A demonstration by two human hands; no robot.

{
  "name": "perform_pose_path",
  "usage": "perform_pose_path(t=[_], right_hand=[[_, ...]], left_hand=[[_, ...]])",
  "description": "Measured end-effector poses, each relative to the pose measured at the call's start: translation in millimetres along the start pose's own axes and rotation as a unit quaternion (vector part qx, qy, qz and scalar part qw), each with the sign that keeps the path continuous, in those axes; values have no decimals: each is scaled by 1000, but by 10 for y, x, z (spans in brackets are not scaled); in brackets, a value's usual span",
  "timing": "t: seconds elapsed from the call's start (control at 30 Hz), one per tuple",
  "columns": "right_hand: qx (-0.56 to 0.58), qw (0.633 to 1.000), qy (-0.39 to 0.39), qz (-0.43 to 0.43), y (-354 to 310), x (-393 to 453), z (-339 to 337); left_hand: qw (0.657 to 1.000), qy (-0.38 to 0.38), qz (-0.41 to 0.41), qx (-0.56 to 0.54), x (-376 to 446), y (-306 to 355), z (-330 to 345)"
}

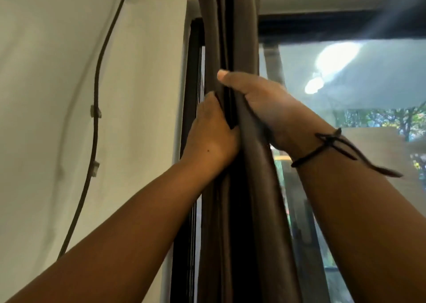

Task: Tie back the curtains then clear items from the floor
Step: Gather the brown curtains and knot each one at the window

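White wall (46,72); dark cable (96,95) running down it, held by two clips (95,112). Dark window frame (196,72). Glass (345,95) showing trees (391,123) outside.

wall (57,72): white, left | cable (95,109): clipped down wall | window (368,84): dark frame, daylight, trees outside

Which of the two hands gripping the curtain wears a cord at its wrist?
The right hand: a dark cord circles its wrist; the left hand has none.

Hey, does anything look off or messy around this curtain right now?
Nothing looks damaged. The brown curtain is bunched, gripped by the left hand and right hand, with no tie visible.
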State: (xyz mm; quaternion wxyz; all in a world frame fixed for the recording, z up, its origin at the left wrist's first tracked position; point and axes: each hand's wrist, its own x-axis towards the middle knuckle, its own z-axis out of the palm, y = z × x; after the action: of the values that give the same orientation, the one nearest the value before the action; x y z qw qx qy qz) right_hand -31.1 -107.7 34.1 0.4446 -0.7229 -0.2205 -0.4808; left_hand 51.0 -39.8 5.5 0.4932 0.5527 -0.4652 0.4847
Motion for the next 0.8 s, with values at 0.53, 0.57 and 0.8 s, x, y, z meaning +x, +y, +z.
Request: perform_pose_path(t=[0.53, 0.57, 0.8], right_hand=[[-274, 933, 103, 211, 1658, -1071, 500], [-281, 928, 89, 227, 1752, -1251, 530], [-275, 911, 52, 302, 2149, -2200, 637]], left_hand=[[969, -222, -100, -39, -2204, -786, 446], [962, -220, -138, -77, -2343, -819, 417], [921, -205, -291, -160, -3128, -859, 207]])
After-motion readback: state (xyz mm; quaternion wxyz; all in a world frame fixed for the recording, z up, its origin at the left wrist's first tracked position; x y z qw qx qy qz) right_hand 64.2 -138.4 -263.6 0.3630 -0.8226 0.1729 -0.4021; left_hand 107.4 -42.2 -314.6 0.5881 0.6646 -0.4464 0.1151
